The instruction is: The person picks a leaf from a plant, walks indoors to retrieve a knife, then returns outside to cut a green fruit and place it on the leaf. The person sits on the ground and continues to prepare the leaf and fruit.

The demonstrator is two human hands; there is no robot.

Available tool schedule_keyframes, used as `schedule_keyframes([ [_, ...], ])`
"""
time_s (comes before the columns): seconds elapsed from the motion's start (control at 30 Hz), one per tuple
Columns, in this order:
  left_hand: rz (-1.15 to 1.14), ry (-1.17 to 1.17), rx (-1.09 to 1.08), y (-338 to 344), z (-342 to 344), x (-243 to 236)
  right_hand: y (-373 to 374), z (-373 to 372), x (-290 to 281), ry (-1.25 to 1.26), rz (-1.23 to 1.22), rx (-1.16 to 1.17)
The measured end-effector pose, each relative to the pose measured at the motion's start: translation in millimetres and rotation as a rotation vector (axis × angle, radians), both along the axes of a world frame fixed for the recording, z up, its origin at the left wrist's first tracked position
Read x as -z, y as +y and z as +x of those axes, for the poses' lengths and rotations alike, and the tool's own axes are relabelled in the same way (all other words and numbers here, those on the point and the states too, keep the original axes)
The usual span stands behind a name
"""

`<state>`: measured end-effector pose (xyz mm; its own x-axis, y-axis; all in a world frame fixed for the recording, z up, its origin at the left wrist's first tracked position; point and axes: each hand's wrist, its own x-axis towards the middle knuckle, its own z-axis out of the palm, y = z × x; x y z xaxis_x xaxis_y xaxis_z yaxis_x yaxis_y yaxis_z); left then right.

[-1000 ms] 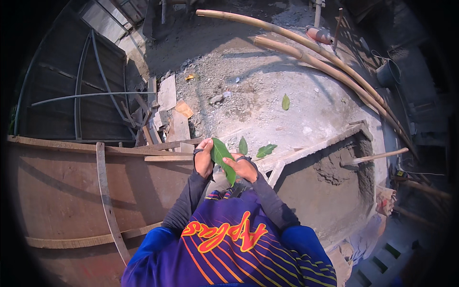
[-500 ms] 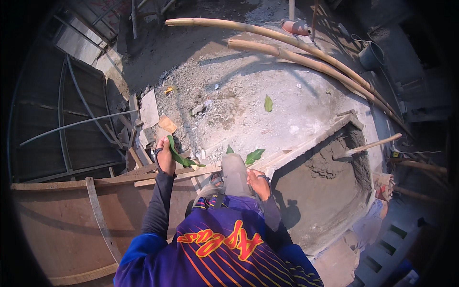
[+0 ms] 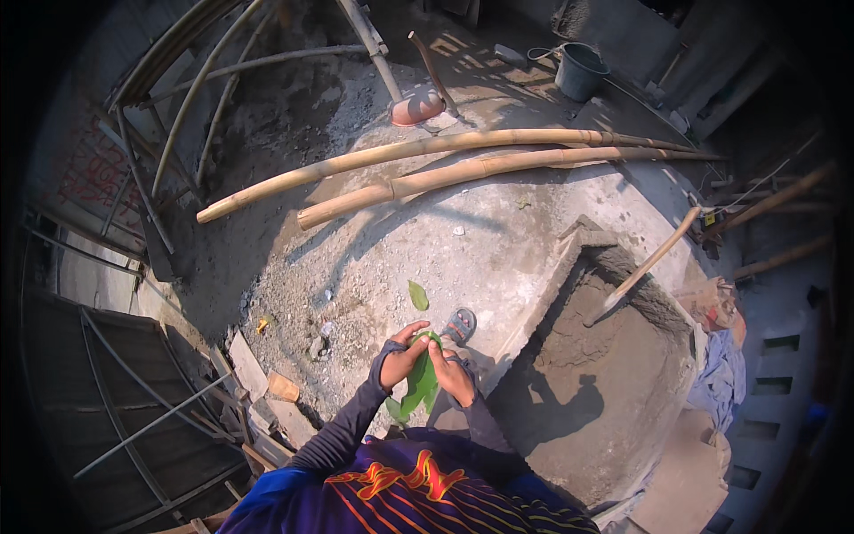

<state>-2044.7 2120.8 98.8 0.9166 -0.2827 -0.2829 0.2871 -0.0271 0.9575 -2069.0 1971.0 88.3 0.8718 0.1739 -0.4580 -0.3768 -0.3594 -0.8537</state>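
Observation:
Both my hands are raised in front of my chest and share one long green leaf (image 3: 422, 383). My left hand (image 3: 400, 358) pinches its upper left edge. Close beside it, my right hand (image 3: 451, 372) grips the leaf from the right. A second green leaf (image 3: 417, 295) lies loose on the concrete just beyond my hands. My sandalled foot (image 3: 460, 325) shows past my right hand. Dark long sleeves cover my forearms.
Two long bamboo poles (image 3: 463, 165) lie across the rough concrete slab (image 3: 498, 240). A pit of wet mortar (image 3: 614, 383) with a long-handled hoe (image 3: 642, 267) sits at right. A dark bucket (image 3: 580, 71) stands far back. Rubble and bricks (image 3: 267, 392) lie at left beside metal bars (image 3: 151, 418).
I have turned, so the view swung from the wooden formwork toward the open slab. My hands were apart half a second ago; now both are together on the leaf.

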Motion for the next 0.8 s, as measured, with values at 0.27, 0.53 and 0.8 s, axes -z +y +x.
schedule_keyframes([
  [0.27, -0.141, 0.592, 0.495, -107.1, 198.1, -73.8, -122.3, 143.7, -42.1, -0.415, -0.112, 0.213],
  [0.53, -0.119, 0.684, 0.748, -221.3, 325.0, -93.6, -233.3, 241.2, -125.6, -0.045, 0.194, 0.286],
  [0.8, -0.408, 0.740, 0.693, -317.2, 492.8, -62.8, -308.8, 428.7, -85.0, -0.151, 0.439, 0.543],
])
